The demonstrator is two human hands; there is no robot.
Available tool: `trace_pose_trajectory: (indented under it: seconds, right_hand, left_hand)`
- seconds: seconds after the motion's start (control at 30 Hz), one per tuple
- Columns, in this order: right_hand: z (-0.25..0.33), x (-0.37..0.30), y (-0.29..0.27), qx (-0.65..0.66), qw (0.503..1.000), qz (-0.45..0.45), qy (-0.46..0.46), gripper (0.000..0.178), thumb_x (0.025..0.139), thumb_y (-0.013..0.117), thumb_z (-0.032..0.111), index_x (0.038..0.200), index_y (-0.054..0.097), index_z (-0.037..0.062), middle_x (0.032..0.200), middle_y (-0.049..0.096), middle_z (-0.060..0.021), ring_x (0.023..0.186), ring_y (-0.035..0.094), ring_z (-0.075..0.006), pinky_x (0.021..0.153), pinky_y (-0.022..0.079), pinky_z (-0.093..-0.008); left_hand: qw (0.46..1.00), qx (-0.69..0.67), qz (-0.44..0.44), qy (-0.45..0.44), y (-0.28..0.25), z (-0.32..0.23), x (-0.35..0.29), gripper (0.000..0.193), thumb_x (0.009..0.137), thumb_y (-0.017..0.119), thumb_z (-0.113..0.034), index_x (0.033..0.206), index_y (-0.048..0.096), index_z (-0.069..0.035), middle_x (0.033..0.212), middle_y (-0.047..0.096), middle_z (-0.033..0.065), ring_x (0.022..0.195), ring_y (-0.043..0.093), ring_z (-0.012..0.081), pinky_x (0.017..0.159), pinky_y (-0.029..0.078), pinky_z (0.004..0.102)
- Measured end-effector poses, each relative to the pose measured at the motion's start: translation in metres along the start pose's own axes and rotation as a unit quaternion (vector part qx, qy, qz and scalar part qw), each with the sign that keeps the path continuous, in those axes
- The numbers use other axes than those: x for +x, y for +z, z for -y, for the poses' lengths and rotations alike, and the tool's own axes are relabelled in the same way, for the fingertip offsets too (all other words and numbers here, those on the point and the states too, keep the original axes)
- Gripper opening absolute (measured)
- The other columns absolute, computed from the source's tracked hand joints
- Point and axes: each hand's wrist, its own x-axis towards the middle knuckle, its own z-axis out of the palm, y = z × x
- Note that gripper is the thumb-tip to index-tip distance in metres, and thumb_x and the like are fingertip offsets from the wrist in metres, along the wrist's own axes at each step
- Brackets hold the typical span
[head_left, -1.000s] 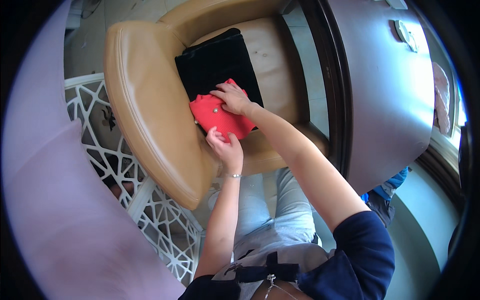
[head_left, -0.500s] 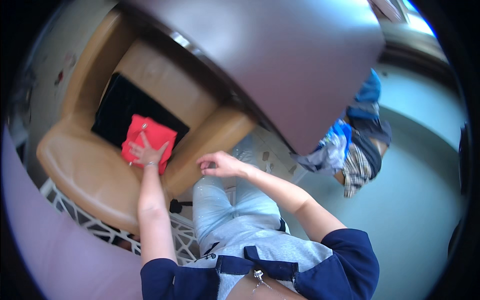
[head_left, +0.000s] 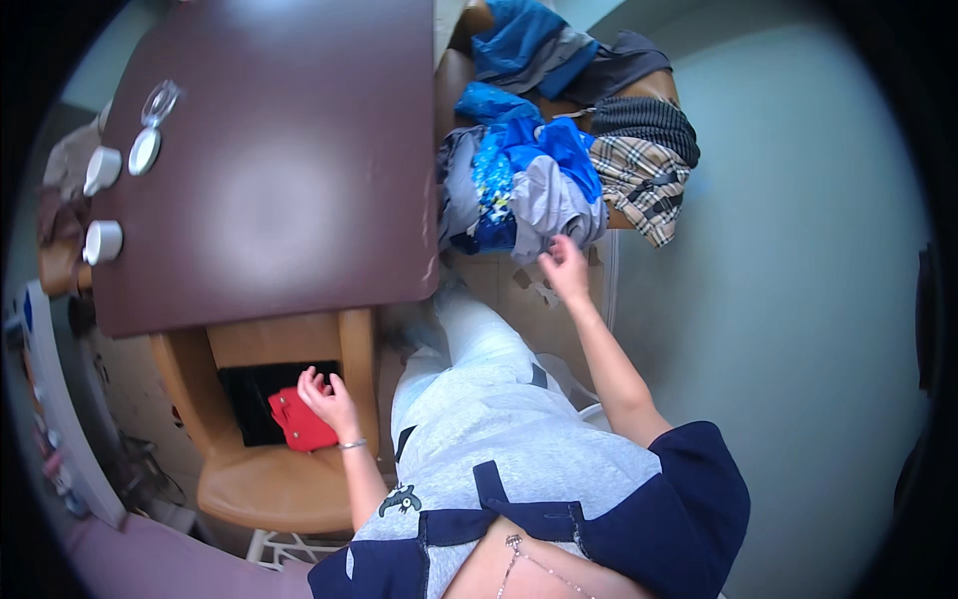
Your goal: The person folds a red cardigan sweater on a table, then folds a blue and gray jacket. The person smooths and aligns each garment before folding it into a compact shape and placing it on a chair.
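My left hand (head_left: 329, 401) hangs over the tan leather chair, fingers loosely bent and apart, holding nothing. It partly covers a red item that looks like a small bag with metal fittings (head_left: 303, 423). The bag lies on a flat black piece (head_left: 245, 414) on that chair. My right hand (head_left: 565, 268) is at the near edge of a pile of clothes on another chair, next to a grey garment (head_left: 549, 200). Its fingers are slightly bent and grip nothing that I can see; whether they touch the cloth I cannot tell. Blue clothing (head_left: 569, 150) lies in the same pile.
A dark brown table (head_left: 269, 170) stands ahead, its corner between the two chairs. Two white cups (head_left: 103, 243) and a small white dish (head_left: 145, 151) sit near its left edge. A checked cloth (head_left: 639, 180) hangs off the clothes chair, beside a pale wall (head_left: 788, 299).
My view has swung right toward the clothes. My left hand has lifted off the red bag, which it was pressing flat. My right hand has moved forward to the clothes pile.
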Motion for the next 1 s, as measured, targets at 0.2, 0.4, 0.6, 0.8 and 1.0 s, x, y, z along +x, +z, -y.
trace_pose_trajectory:
  seconds: [0.2, 0.4, 0.6, 0.8, 1.0]
  right_hand:
    - [-0.049, 0.076, 0.005, -0.233, 0.962, -0.031, 0.136, 0.121, 0.051, 0.079, 0.055, 0.143, 0.014, 0.0096, 0.144, 0.022, -0.0209, 0.131, 0.024, -0.0371, 0.105, 0.025, -0.0468]
    - [-0.105, 0.115, 0.041, -0.029, 0.984, -0.097, 0.144, 0.048, 0.068, 0.074, 0.026, 0.111, 0.06, 0.0081, 0.117, 0.057, -0.0171, 0.106, 0.055, -0.0318, 0.088, 0.044, -0.0384]
    - [-0.104, 0.149, -0.032, 0.501, 0.725, -0.314, 0.353, 0.038, 0.08, 0.065, 0.022, 0.099, 0.06, -0.0105, 0.096, 0.064, -0.0179, 0.088, 0.063, -0.0254, 0.075, 0.049, -0.0359]
    - [-0.002, 0.132, -0.168, 0.684, 0.689, -0.154, 0.184, 0.036, 0.085, 0.058, 0.019, 0.109, 0.057, -0.0074, 0.104, 0.062, -0.0114, 0.092, 0.061, -0.0215, 0.081, 0.048, -0.0319]
    - [0.116, 0.117, -0.2, 0.731, 0.672, 0.067, 0.102, 0.024, 0.088, 0.055, 0.018, 0.102, 0.061, -0.0007, 0.095, 0.066, -0.0081, 0.081, 0.064, -0.016, 0.074, 0.051, -0.0279]
  left_hand:
    - [0.987, -0.057, 0.131, 0.073, 0.06, -0.107, 0.011, 0.031, 0.083, 0.058, 0.0, 0.113, 0.052, -0.002, 0.118, 0.046, 0.0071, 0.095, 0.057, 0.0154, 0.071, 0.049, 0.0234]
    - [0.984, -0.011, 0.17, 0.054, 0.068, -0.144, 0.022, 0.022, 0.084, 0.059, -0.003, 0.106, 0.057, 0.0, 0.105, 0.055, 0.0064, 0.087, 0.059, 0.0136, 0.073, 0.048, 0.0235]
    - [0.979, 0.044, 0.191, 0.053, 0.068, -0.172, 0.026, 0.021, 0.085, 0.059, -0.006, 0.104, 0.057, 0.001, 0.093, 0.061, 0.0067, 0.085, 0.059, 0.0133, 0.075, 0.048, 0.0247]
    - [0.951, -0.032, 0.293, 0.093, 0.122, -0.234, 0.053, 0.026, 0.085, 0.059, -0.005, 0.11, 0.054, 0.001, 0.089, 0.063, 0.0063, 0.081, 0.06, 0.0122, 0.075, 0.048, 0.0251]
    - [0.815, -0.166, 0.434, 0.345, 0.191, -0.384, 0.021, 0.075, 0.069, 0.077, -0.013, 0.134, 0.039, -0.007, 0.124, 0.052, 0.0128, 0.113, 0.051, 0.0216, 0.091, 0.043, 0.0368]
